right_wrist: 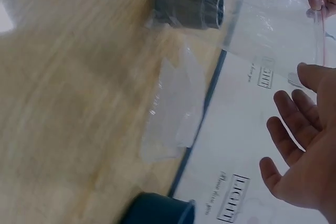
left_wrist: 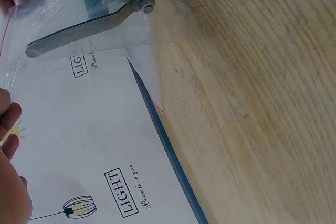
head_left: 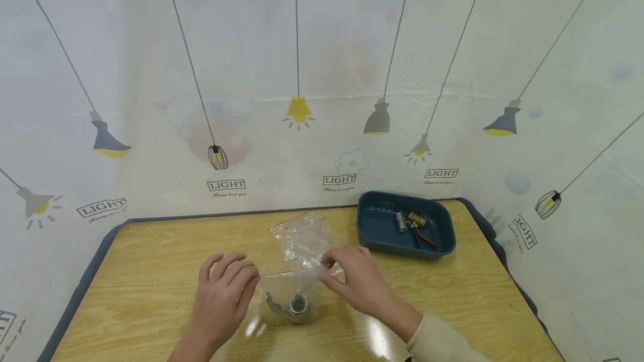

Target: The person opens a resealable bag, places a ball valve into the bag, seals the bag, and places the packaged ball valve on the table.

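1. Clear plastic bag (head_left: 283, 285): held up by its mouth between the two hands near the front of the wooden table (head_left: 151, 289), with a metal valve (right_wrist: 186, 8) inside, low in the bag. Whether the bag's base touches the table, I cannot tell.
2. Left hand (head_left: 225, 290): thumb and fingertips pinch one end of the bag's mouth.
3. Right hand (head_left: 359, 279): thumb and forefinger pinch the opposite end; the remaining fingers are apart and loosely bent.
4. Step in hand, judged: working the mouth with the valve inside. Opening or sealing cannot be told from these views.
5. Next move, judged: calls for a firm grip at both ends and an even pull, so that the thin film stays straight and the heavy-looking valve does not swing or drag.
6. Bag material: thin, glossy, creased film; a red line (left_wrist: 7, 30) runs along the mouth.
7. Valve: dull grey, stubby cylinder with a round open end; its lever (left_wrist: 79, 33) is flat, cranked and round-tipped.
8. Nearby: a second clear bag (head_left: 306, 239) lies crumpled behind; a smooth blue tray (head_left: 402, 249) with rounded corners holds small metal parts (head_left: 417, 218), one of them brass-coloured.
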Demonstrator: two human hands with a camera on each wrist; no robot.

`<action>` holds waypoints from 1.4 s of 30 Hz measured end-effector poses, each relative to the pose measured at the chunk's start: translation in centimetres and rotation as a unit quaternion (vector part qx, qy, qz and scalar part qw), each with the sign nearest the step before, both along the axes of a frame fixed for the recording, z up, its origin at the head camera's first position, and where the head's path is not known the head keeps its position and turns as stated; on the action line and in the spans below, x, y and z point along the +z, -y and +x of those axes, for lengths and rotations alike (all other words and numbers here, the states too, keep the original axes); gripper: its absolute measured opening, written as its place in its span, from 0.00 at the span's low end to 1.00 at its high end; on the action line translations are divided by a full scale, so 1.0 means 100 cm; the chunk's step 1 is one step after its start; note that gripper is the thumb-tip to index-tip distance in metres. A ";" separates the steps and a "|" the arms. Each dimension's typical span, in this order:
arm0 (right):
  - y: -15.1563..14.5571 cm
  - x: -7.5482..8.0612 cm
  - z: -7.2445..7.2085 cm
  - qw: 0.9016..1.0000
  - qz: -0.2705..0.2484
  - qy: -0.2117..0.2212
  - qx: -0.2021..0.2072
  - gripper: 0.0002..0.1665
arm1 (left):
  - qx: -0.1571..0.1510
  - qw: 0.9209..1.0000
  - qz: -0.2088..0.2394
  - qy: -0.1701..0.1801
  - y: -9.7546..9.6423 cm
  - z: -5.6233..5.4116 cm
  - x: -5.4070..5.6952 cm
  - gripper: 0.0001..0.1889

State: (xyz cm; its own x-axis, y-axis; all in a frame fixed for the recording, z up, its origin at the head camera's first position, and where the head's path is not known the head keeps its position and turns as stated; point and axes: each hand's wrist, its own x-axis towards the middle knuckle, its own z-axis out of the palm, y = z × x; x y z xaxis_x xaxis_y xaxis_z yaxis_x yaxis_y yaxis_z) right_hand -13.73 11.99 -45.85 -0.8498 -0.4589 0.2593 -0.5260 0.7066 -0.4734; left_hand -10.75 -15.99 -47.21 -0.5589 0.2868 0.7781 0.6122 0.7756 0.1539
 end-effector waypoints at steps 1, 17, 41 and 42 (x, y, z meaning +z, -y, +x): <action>0.000 -0.004 0.001 1.000 -0.006 0.026 -0.001 0.13 | 0.000 1.000 0.002 0.001 0.000 0.000 0.000 0.18; 0.012 -0.068 0.018 0.983 -0.104 0.145 0.032 0.15 | 0.008 1.000 0.024 0.010 0.001 0.003 -0.003 0.19; 0.030 -0.076 0.024 0.951 -0.222 0.213 0.039 0.08 | 0.039 0.997 0.024 0.063 0.014 0.003 -0.009 0.14; 0.030 -0.075 0.024 0.950 -0.224 0.213 0.042 0.08 | 0.039 0.997 0.024 0.065 0.015 0.003 -0.010 0.13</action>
State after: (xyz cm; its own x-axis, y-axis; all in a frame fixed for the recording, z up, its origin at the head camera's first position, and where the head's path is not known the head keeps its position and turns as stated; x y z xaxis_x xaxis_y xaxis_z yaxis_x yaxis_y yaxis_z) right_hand -11.29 9.02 -53.34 -0.8866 -0.4548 0.0846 -0.2643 0.3479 -0.8995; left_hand -10.45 -17.51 -48.18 -0.6746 0.2029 0.7097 0.5230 0.8099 0.2655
